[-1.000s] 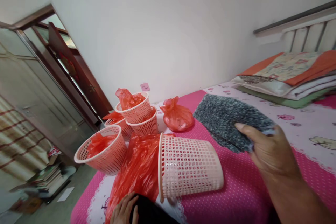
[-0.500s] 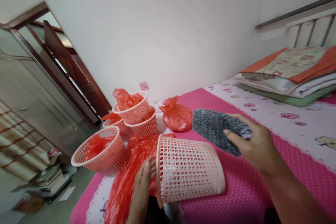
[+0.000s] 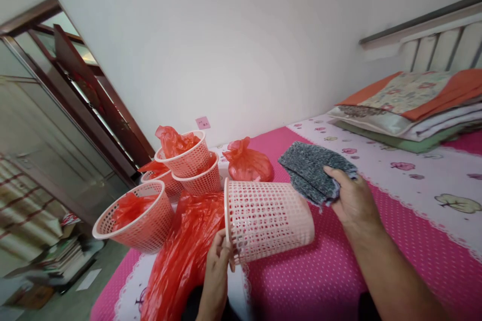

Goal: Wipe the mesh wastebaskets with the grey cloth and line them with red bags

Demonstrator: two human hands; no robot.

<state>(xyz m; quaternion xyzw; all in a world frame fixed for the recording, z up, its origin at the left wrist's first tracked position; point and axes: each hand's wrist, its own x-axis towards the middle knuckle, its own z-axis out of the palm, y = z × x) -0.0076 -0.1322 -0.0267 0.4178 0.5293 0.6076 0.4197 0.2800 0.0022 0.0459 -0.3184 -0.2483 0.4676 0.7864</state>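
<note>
A pink perforated plastic basket [image 3: 269,220] lies on its side over the bed, its mouth facing left. My left hand [image 3: 218,261] grips its rim, fingers closed at the lower left edge. Folded grey cloth [image 3: 314,170] is pinched in my right hand [image 3: 354,198], with the thumb on top, just above the basket's base. Red plastic bags [image 3: 184,246] lie spread out left of the basket. Behind it sits a knotted red plastic bag [image 3: 250,163], its contents hidden.
Several pink baskets [image 3: 137,220] holding red plastic bags stand at the left, one stacked on others. Folded bedding [image 3: 410,105] lies at the right on the pink bedspread [image 3: 301,271]. Beyond the bed's left edge are a floor with books [image 3: 62,256] and a doorway.
The basket has been raised slightly, and my left hand has closed on its rim. My right hand has moved a little left and up with the cloth, which has turned.
</note>
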